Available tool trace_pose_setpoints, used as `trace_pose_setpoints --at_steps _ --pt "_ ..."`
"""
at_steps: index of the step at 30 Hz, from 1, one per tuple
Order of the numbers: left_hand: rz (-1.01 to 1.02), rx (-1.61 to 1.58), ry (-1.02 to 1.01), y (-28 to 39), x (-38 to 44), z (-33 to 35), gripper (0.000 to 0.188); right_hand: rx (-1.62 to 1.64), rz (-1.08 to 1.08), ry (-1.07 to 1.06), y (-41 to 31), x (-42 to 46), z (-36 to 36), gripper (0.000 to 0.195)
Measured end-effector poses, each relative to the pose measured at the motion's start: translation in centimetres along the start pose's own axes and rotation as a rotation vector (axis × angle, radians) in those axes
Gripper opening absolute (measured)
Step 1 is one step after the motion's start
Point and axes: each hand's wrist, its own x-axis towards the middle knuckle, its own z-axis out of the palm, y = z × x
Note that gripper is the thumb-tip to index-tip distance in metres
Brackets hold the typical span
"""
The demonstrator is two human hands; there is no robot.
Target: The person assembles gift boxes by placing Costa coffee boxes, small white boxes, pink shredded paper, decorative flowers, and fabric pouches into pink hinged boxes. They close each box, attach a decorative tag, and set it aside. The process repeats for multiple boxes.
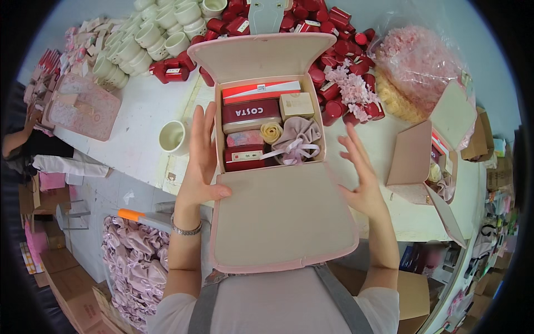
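Note:
An open pink gift box (267, 170) stands before me, its back flap (263, 60) raised and its front flap (285, 221) folded down towards me. Inside are a red-and-white carton (261, 92), a dark red Costa tin (250, 112), a small cream box (297, 105), a yellow artificial rose (271, 132), a lilac satin pouch (296, 133) with a ribbon bow, a pink patterned packet (245, 138) and a red canister (244, 158). My left hand (201, 154) is spread along the left side, thumb over the flap's corner. My right hand (361, 177) has its fingers apart beside the right side.
A pale cup (173, 137) stands left of my left hand. Stacked cups (146, 37), red canisters (346, 41) and bagged pink flowers (417, 54) line the back. Another filled box (411, 154) stands right. Below left is a bin of satin pouches (135, 267); a person's arm (18, 140) shows far left.

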Motion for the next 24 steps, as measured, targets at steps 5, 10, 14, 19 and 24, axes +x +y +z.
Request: trace_pose_setpoints --at_steps 5,10,14,19,24 --pt "-0.052 0.002 0.02 0.1 0.0 -0.8 0.137 0.13 -0.086 -0.132 0.0 3.0 0.1 0.052" --pt "-0.085 -0.015 0.013 -0.1 0.5 -0.3 0.134 0.093 0.168 0.276 1.5 8.5 -0.1 0.017" --pt "-0.091 -0.004 0.007 0.1 0.6 -0.2 0.134 -0.599 0.121 0.232 0.8 14.4 2.6 0.025" --pt "-0.075 0.053 -0.054 0.0 0.8 -0.5 0.134 -0.548 0.252 0.292 1.2 17.1 3.7 0.019" --pt "-0.062 0.058 -0.082 -0.6 0.6 -1.1 0.134 0.809 0.407 0.66 1.8 11.1 -2.0 0.014"
